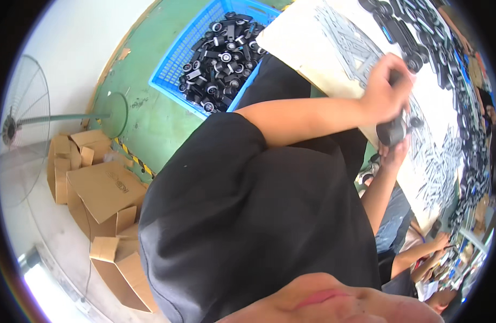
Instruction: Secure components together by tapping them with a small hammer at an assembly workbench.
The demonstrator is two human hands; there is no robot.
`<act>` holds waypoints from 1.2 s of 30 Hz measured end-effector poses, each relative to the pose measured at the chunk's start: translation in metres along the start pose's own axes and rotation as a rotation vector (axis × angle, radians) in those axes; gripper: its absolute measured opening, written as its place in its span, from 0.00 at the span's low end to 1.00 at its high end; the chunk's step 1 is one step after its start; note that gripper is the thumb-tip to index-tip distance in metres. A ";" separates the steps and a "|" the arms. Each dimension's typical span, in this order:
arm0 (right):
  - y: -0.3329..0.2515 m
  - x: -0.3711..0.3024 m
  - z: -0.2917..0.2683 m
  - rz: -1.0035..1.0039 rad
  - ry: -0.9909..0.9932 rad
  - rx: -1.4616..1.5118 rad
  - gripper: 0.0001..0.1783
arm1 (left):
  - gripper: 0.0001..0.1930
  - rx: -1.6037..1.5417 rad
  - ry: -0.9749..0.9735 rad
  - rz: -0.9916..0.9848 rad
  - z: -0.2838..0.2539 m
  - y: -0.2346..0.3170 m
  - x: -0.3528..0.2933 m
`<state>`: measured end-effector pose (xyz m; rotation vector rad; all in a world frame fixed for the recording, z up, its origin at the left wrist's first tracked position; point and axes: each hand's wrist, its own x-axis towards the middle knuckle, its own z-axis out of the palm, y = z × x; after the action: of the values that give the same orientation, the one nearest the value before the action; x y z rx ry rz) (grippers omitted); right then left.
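Over the near edge of the white-topped table, a black wheeled part (390,132) with a rounded dark end and a small wheel is between my hands. My left hand (387,91) is closed with curled fingers at its upper end, covering much of it. From below, my right hand (396,153) grips the rounded end with the fingertips. Thin grey strips (347,46) lie in a loose pile beyond my left hand. More grey strips (439,167) are scattered to the right of my hands. Long black wheeled assemblies (401,40) are lined up along the table's far side.
A blue plastic crate (175,97) full of black wheeled parts stands on the green floor to my left. Open cardboard boxes (105,188) and a standing fan (24,124) are farther left. Another person's hands (441,242) work at the lower right, beside the table (307,59).
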<state>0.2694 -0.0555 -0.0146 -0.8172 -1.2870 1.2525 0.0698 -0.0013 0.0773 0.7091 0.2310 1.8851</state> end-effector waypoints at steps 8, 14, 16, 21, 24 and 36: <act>-0.003 -0.004 0.005 0.075 0.015 -0.161 0.29 | 0.11 -0.013 0.051 -0.163 -0.031 -0.030 0.001; -0.027 -0.004 0.040 -0.036 0.073 -0.121 0.35 | 0.23 0.018 -0.324 -0.404 -0.048 -0.023 -0.029; -0.029 -0.005 0.039 -0.022 0.085 -0.131 0.36 | 0.17 0.165 -0.341 -0.404 -0.046 -0.020 -0.032; -0.025 -0.006 0.039 -0.079 0.097 -0.103 0.27 | 0.10 0.384 -0.313 -0.361 -0.040 -0.006 -0.024; -0.015 -0.001 0.030 -0.124 0.182 0.111 0.12 | 0.11 0.691 -0.386 -0.077 -0.062 0.004 -0.008; -0.005 -0.005 0.007 -0.232 0.415 0.602 0.06 | 0.09 1.548 -0.743 0.233 -0.059 0.078 -0.003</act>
<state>0.2640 -0.0627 -0.0093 -0.4398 -0.5966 1.1192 -0.0239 -0.0278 0.0654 2.4365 1.1793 1.1964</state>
